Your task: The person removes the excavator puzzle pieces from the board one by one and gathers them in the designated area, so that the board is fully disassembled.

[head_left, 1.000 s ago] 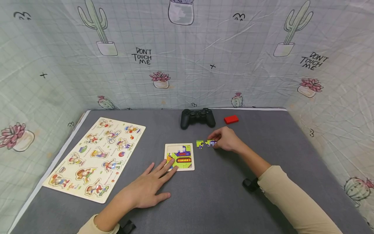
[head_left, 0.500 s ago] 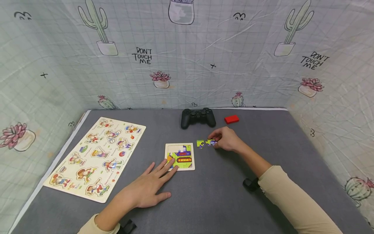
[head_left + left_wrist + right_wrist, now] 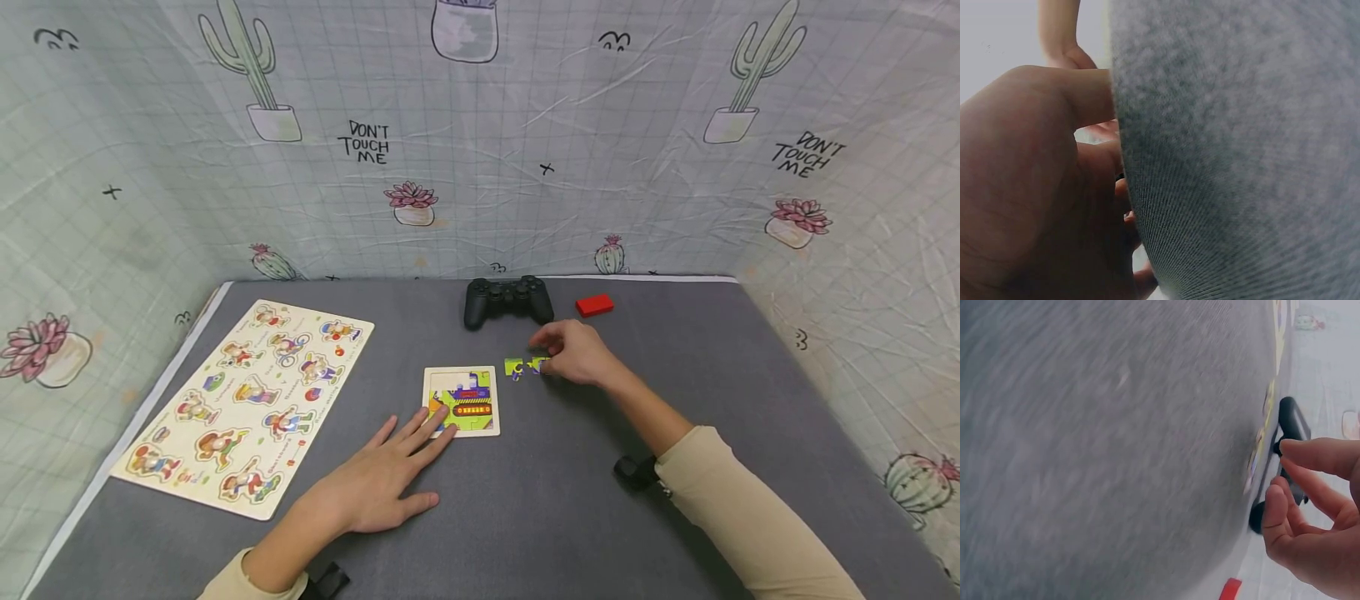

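Note:
A small square wooden puzzle tray (image 3: 442,381) with a bulldozer picture lies mid-table; its upper left part shows bare wood. My left hand (image 3: 378,487) is spread flat, fingertips resting on the tray's lower left corner. To the tray's right lie a green puzzle piece (image 3: 512,367) and, beside it, a green-and-purple puzzle piece (image 3: 535,365), partly covered by my right hand (image 3: 581,357). In the right wrist view this hand's bent fingers and thumb stand apart with nothing visible between them, close to the pieces. The left wrist view shows mostly grey tabletop and the left hand's side.
Behind the pieces sits a black game controller (image 3: 508,302), with a red block (image 3: 594,306) to its right. A large wooden picture puzzle board (image 3: 300,392) lies on the left. Printed cloth walls (image 3: 480,150) enclose the grey table at the back and sides.
My right hand's fingertips have shifted slightly left and spread from the green-and-purple piece, covering more of it. The left hand and the tray have stayed still.

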A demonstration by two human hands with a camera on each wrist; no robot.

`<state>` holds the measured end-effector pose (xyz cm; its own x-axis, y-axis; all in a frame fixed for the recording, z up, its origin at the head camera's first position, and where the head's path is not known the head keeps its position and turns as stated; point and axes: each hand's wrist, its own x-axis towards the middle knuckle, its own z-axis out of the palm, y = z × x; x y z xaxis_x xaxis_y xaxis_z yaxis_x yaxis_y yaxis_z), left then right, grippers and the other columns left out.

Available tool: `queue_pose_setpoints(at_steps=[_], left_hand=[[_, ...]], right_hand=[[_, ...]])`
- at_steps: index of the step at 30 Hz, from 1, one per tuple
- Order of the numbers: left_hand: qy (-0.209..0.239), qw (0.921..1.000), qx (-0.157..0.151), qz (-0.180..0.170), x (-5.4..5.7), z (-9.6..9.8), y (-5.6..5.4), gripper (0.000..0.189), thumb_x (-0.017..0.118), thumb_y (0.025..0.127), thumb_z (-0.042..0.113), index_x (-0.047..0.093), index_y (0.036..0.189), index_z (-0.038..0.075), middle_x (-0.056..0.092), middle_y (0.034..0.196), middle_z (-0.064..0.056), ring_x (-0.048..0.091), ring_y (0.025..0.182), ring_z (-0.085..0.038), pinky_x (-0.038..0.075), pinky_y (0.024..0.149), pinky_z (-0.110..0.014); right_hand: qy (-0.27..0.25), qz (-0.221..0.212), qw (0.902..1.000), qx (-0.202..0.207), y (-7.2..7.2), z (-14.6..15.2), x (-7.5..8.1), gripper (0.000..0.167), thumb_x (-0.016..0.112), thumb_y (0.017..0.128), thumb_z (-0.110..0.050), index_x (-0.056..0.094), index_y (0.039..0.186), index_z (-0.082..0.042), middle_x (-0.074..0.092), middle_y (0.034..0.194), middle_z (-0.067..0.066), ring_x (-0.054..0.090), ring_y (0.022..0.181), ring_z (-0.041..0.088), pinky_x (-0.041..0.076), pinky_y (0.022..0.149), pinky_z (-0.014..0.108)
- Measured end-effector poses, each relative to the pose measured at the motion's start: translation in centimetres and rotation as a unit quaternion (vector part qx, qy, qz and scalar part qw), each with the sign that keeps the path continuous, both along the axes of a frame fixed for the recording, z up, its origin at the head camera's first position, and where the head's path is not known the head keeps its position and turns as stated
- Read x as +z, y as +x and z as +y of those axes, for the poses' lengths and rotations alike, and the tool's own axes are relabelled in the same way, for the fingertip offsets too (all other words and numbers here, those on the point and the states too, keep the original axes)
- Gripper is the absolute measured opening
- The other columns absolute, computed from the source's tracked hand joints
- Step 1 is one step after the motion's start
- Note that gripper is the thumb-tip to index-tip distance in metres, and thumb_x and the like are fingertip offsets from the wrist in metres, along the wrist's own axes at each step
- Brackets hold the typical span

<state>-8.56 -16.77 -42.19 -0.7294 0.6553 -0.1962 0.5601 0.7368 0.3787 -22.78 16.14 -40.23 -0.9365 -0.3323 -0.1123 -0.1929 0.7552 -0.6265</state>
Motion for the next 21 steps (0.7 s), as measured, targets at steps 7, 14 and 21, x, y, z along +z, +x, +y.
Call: queue_pose_setpoints(at_steps=[7,14,21], left_hand=[[0.001,1.0000,0.001,-0.004,0.0,0.1,-0.1,0.082,0.063,0.102,0.047,0.021,0.168,0.022,0.005,0.177,0.000,0.010,0.163,-0.030,0.014,0.127,-0.066],[0.001,1.0000,0.001,-0.008,0.1,0.1,-0.1,0.081,0.062,0.102,0.048,0.022,0.168,0.022,0.006,0.177,0.000,0.009,0.163,-0.030,0.014,0.127,-0.066],[-0.004,0.9999,0.005,-0.013,0.2,-0.1,0.0,0.082,0.063,0.102,0.049,0.022,0.168,0.022,0.005,0.177,0.001,0.008,0.164,-0.030,0.014,0.127,-0.066]], right_hand=[[-0.029,0.003,0.9995,0.008,0.4,-1.6,0.6,0.035,0.080,0.085,-0.004,0.076,0.120,-0.006,0.073,0.116,0.014,0.066,0.100,0.025,0.056,0.074,0.033],[-0.038,-0.004,0.9990,0.022,0.8,-3.5,0.9,0.036,0.081,0.085,-0.006,0.076,0.120,-0.007,0.073,0.113,0.012,0.065,0.096,0.023,0.054,0.068,0.028],[-0.033,0.000,0.9984,0.046,1.2,-5.5,0.7,0.036,0.083,0.085,-0.006,0.076,0.120,-0.009,0.074,0.115,0.010,0.067,0.098,0.023,0.056,0.074,0.030]])
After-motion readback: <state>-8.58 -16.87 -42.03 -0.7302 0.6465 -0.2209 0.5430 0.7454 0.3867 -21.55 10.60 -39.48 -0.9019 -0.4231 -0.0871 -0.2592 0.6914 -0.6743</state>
